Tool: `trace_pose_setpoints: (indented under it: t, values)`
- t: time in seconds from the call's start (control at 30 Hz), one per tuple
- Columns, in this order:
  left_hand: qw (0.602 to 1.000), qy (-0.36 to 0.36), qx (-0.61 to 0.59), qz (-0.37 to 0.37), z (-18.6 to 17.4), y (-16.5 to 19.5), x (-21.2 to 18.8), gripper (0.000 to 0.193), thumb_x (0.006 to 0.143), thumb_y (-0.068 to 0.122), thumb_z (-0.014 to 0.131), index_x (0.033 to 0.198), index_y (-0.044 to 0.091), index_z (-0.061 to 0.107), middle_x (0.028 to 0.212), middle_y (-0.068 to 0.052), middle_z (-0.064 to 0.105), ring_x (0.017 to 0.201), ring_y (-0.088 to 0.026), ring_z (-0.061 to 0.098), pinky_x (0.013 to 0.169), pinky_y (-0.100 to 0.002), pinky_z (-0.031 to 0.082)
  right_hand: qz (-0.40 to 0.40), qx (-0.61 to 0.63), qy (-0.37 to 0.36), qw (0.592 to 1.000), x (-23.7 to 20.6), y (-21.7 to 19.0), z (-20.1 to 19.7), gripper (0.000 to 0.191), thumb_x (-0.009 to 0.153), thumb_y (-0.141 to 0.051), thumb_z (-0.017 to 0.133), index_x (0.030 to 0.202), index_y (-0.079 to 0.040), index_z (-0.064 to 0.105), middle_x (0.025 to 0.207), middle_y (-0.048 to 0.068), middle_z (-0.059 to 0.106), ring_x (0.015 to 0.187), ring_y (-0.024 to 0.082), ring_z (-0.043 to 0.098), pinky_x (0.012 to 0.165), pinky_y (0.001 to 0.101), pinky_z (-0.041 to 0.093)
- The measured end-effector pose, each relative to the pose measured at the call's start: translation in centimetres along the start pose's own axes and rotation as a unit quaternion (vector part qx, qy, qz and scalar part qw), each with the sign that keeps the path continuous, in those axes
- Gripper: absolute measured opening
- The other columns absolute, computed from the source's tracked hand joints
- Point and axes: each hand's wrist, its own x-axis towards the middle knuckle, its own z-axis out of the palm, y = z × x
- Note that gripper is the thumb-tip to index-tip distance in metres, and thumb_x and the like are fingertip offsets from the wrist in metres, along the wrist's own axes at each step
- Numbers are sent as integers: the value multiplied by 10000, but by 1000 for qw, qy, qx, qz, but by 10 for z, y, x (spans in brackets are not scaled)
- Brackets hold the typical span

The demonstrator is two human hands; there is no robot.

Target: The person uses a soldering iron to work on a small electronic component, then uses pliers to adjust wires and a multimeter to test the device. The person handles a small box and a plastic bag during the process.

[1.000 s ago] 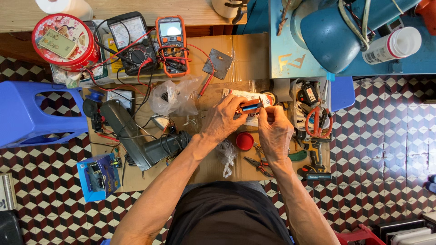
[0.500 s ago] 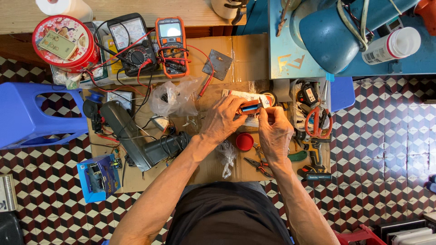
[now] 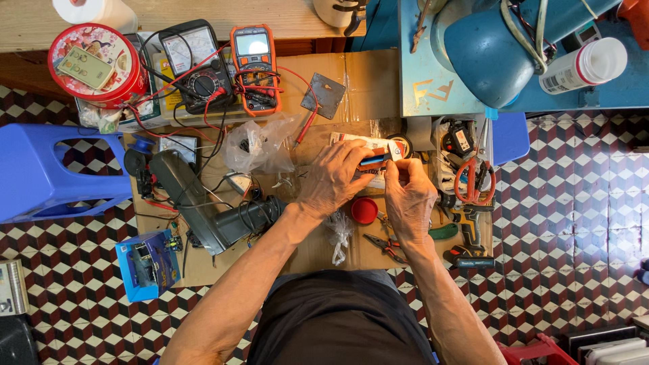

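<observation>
My left hand (image 3: 332, 181) and my right hand (image 3: 407, 196) meet over the middle of a cardboard work sheet (image 3: 351, 88). Between the fingers of both hands sits a small slim blue tool (image 3: 374, 160), lying roughly level. Under the hands lies a white packet (image 3: 365, 142) with red marks. A small red round cap (image 3: 364, 210) rests just below the hands, and a crumpled clear bag (image 3: 339, 230) lies beside my left wrist.
An orange multimeter (image 3: 254, 62), a black analog meter (image 3: 190, 64) and red leads lie at the back. A dark power drill (image 3: 203, 203) lies left, a blue stool (image 3: 40, 169) further left. Pliers (image 3: 387, 245), red scissors (image 3: 473, 179) and a cordless tool (image 3: 470, 233) crowd the right side.
</observation>
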Motion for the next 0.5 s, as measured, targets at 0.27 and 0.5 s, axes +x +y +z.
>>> trace_pose_setpoints:
  t: [0.27, 0.5]
  values:
    - [1000, -16, 8, 12, 6, 6, 4, 264, 861, 147, 764, 1094, 53, 684, 1158, -97, 699, 1091, -258, 657, 971, -425, 521, -12, 15, 9, 1000, 0, -1, -1, 153, 1014, -132, 686, 957, 7, 656, 807, 108, 728, 706, 158, 707, 627, 299, 559]
    - [999, -25, 21, 4, 12, 5, 2, 204, 901, 128, 722, 1060, 5, 688, 1203, -152, 691, 1101, -304, 659, 952, -420, 570, -14, 8, 7, 1000, -1, 1, 0, 153, 1015, -131, 690, 953, 5, 658, 799, 106, 719, 672, 153, 686, 598, 301, 541]
